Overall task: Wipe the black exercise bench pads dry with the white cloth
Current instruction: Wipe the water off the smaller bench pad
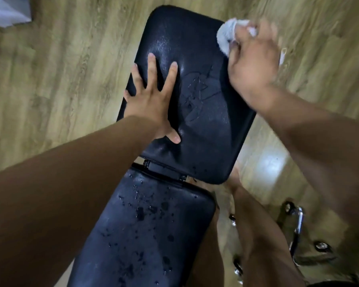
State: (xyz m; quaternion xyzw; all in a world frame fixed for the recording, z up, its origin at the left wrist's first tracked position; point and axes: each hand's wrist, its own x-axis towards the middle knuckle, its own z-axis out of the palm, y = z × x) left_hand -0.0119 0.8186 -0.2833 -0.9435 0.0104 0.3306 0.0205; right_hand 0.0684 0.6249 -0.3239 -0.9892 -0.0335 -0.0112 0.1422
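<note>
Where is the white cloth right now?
Head view, upper right: the right hand grips the bunched white cloth at the far-right corner of the upper black bench pad.

2 pads, both black. Far pad: fine-grain surface, pale sheen streaks, faint embossed logo mid-surface. Near pad: speckled with irregular darker wet spots and droplets. Cloth, far right: white, greyish in folds. Floor: tan-olive wood-grain planks. Hinge bracket: black. Tubing, near right: shiny chrome. Far-left object: white, blue edge.
</note>
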